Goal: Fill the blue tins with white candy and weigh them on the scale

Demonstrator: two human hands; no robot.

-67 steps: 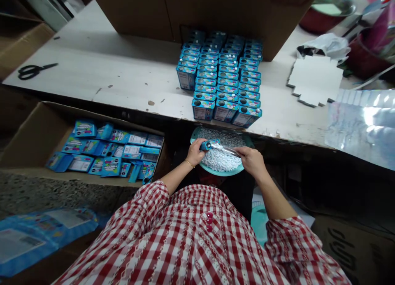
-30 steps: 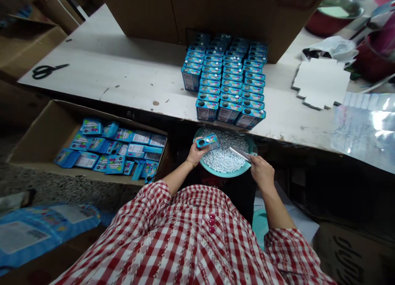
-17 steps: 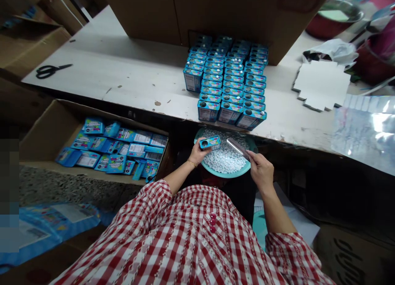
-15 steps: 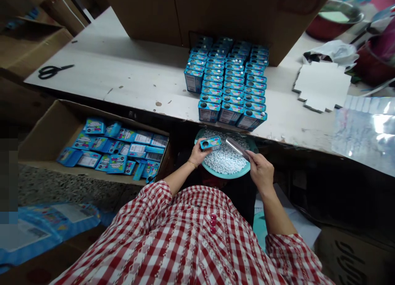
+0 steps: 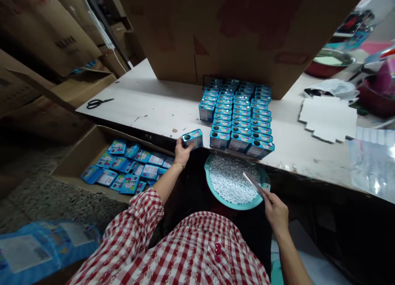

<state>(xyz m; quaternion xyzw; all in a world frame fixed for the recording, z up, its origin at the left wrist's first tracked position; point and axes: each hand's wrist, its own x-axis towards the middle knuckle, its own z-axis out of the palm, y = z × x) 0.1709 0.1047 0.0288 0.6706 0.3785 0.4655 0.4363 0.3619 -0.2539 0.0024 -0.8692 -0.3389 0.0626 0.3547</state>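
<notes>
My left hand [image 5: 182,152] grips a small blue candy box [image 5: 193,139] with a round hole in its top, at the table's front edge. My right hand [image 5: 275,209] is closed on a shiny metal scoop [image 5: 253,183], whose far end is over the small white candies [image 5: 231,180]. These candies fill a turquoise basin [image 5: 212,190] below the table edge. Several rows of matching blue boxes [image 5: 239,141] stand upright on the table, just right of the box in my left hand. White candies lie on some of their tops.
A carton [image 5: 74,159] of flat blue boxes stands at the left. On the white table [image 5: 148,95] are black scissors [image 5: 98,103], a stack of white cut card [image 5: 328,118] and a plastic bag [image 5: 335,89]. A large cardboard box [image 5: 234,38] rises behind the rows.
My left hand has moved the candy box from above the basin, left and forward to the table edge. My right hand still holds the scoop over the candies. The view has tilted up.
</notes>
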